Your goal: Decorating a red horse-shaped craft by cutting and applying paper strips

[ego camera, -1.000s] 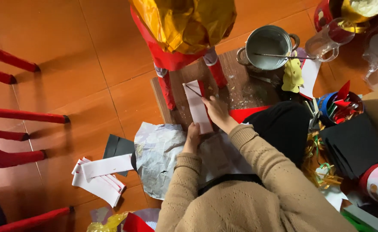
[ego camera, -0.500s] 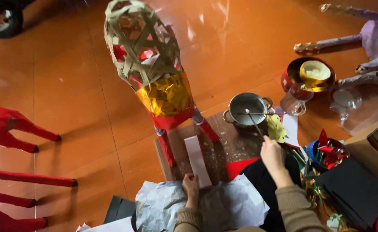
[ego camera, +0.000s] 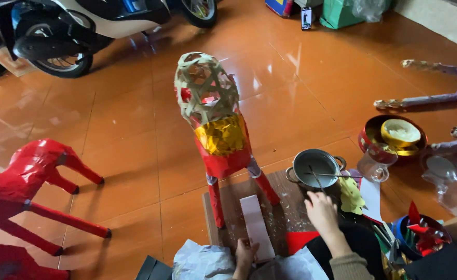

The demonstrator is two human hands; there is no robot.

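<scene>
two hands work at the low wooden board [ego camera: 290,218] on the floor. the left hand [ego camera: 245,254] sits at the near end of a white paper strip [ego camera: 256,226], fingers folded down on it, pinning it to the board just beside the red leg of the woven animal frame [ego camera: 214,129]. the right hand [ego camera: 322,210] reaches to the metal pot [ego camera: 317,167] — its fingers seem to close round the thin stick [ego camera: 315,179] standing in it, though the grip is too small to tell for sure.

a risk, as i judge it: the pot stands at the board's far edge, so a careless pull on the stick could tip it or drip its contents on the strip. the frame stands close by the left hand; a nudge of the elbow could topple it.

against half a second ago, the view has tilted up — a parked scooter [ego camera: 57,31] now shows — and the right hand has come nearer the pot. the left hand stays on the strip.
</scene>
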